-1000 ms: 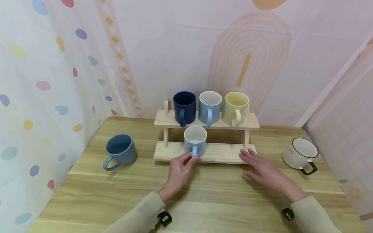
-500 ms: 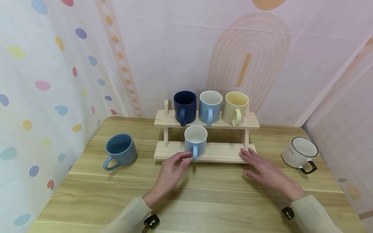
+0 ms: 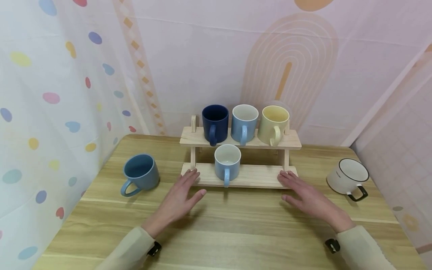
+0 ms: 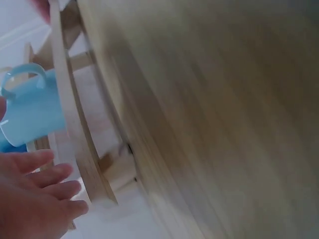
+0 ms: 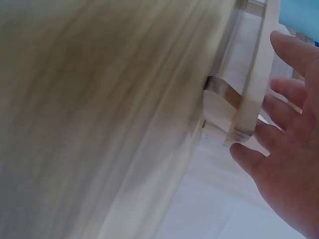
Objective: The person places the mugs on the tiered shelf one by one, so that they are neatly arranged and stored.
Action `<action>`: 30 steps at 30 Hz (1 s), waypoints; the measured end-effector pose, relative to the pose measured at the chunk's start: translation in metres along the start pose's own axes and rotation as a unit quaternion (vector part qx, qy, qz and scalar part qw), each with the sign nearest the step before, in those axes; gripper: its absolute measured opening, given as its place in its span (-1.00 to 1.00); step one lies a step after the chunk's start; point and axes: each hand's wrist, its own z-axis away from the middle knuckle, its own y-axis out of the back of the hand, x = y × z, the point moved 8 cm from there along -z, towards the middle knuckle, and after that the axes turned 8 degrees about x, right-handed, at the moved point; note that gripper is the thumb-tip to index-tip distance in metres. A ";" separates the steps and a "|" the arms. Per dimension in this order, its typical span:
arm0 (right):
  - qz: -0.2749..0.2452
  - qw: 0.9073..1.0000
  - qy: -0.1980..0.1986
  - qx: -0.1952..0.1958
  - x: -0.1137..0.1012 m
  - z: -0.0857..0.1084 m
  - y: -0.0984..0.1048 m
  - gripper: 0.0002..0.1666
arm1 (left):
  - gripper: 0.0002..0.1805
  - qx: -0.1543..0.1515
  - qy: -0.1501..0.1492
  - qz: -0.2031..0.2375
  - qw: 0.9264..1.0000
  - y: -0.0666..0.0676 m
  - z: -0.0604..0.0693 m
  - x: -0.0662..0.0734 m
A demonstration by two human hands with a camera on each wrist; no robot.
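The left hand (image 3: 177, 198), fingers extended and thumb held apart, has its fingertips at the left end of the lower board (image 3: 260, 176) of a two-tier pale wooden stand; it grasps nothing. The right hand (image 3: 308, 197) lies likewise, fingers extended and thumb apart, its fingertips at the board's right end, and it too grasps nothing. Whether every fingertip makes contact with the wood cannot be told.

Between the hands, left of the board's centre, a light-blue cylindrical mug with a white interior (image 3: 222, 167) stands upright, apart from both hands, its handle turned toward the person and overlapping the board's front edge. Behind and above, the upper board (image 3: 188, 139) bears a row of three upright mugs, left to right: a navy-blue mug (image 3: 215, 125), a second light-blue mug with a white interior (image 3: 237, 129) and a pale-yellow mug (image 3: 268, 129). Their handles also face the person.

Farther out, on the wood-grained tabletop (image 3: 236, 232), a teal-blue rounded mug (image 3: 145, 174) stands to the left of the stand, handle toward the lower left; a white mug with a black rim and black handle (image 3: 339, 183) stands to the right. A pale patterned curtain (image 3: 209, 56) hangs behind.
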 end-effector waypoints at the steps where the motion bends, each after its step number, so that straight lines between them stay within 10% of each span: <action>1: -0.001 1.000 0.000 0.005 0.000 0.000 0.001 -0.25 | -0.22 -0.006 -0.005 -0.012 1.000 0.000 0.000 -0.002; 18: 0.008 0.990 -0.030 0.136 -0.003 0.014 0.056 -0.40 | -0.13 -0.075 -0.025 -0.087 0.993 -0.005 0.001 -0.013; 30: -0.041 0.960 -0.087 0.262 0.030 0.051 0.109 -0.64 | -0.12 -0.082 -0.011 -0.078 0.994 -0.007 -0.002 -0.013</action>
